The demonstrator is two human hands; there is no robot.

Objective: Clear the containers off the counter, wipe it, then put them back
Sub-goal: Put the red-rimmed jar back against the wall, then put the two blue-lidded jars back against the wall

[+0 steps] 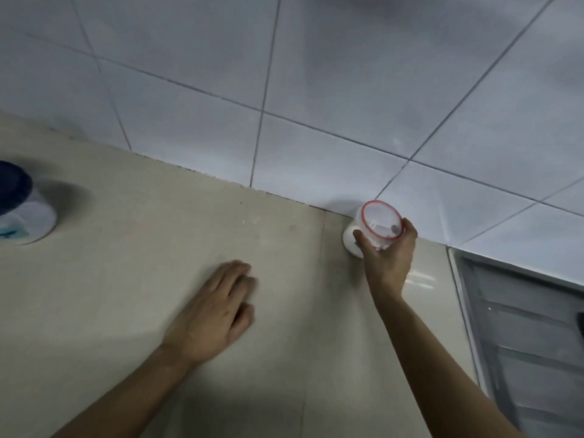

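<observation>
A small round clear plastic container with a red-rimmed lid point(377, 224) is being gripped from the side by the right hand point(388, 257), with the thumb on its near left side and the other fingers wrapped around its right side. The container is being kept upright, its long axis vertical, at the far edge of the beige tiled counter point(142, 248), just beside the white tiled wall point(316, 90); whether its base is touching the counter cannot be told. The left hand point(215, 311) is being laid flat and empty on the counter, fingers together, well apart from this container. A second container with a dark blue lid and a white body point(23, 210) is being left far to the left, nearer to the left hand. A grey metal sink point(521, 327) is seen at the right, close to the right arm.
</observation>
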